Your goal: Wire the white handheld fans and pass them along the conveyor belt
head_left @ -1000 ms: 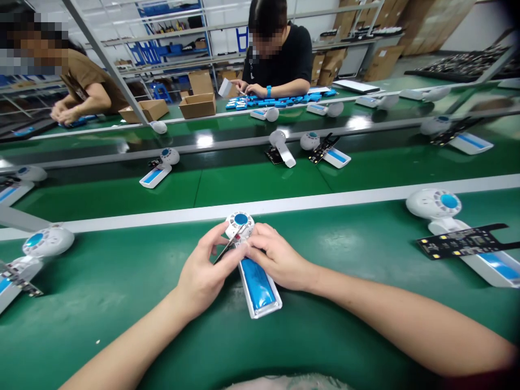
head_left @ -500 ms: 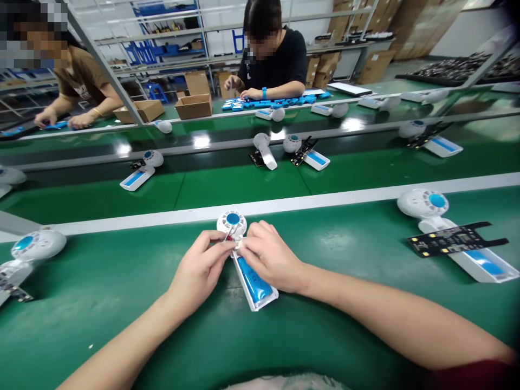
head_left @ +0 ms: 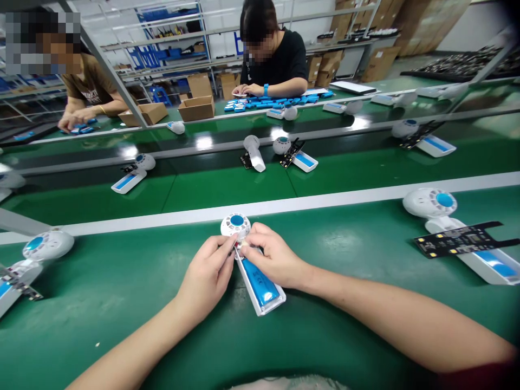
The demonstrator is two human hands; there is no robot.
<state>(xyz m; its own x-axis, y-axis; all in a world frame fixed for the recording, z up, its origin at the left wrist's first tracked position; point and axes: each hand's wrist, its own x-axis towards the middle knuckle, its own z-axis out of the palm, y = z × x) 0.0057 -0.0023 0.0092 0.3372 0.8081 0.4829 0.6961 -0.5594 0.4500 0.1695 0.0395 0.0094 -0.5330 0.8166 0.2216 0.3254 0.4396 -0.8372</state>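
Note:
An opened white handheld fan lies on the green work surface in front of me, its round head (head_left: 237,221) with a blue disc pointing away. In its open handle sits a blue-wrapped battery (head_left: 260,283). My left hand (head_left: 209,268) is pinched closed at the neck of the fan, where a bit of red shows. My right hand (head_left: 276,257) meets it from the other side, thumb and finger closed at the same spot beside a small whitish part. The fingertips largely hide what each hand grips.
Another open fan (head_left: 430,203) with a black circuit board (head_left: 459,240) across it lies to the right; a similar fan (head_left: 49,244) is at left. Beyond a white rail (head_left: 325,202), a green belt (head_left: 223,187) carries several fans. Two people work behind it near blue batteries (head_left: 280,103) and cartons (head_left: 197,108).
My hands stay at the fan's neck, with slight finger shifts. Fans on the belt beyond have moved left. The far middle person's hands have come together, lower down. The view has shifted slightly.

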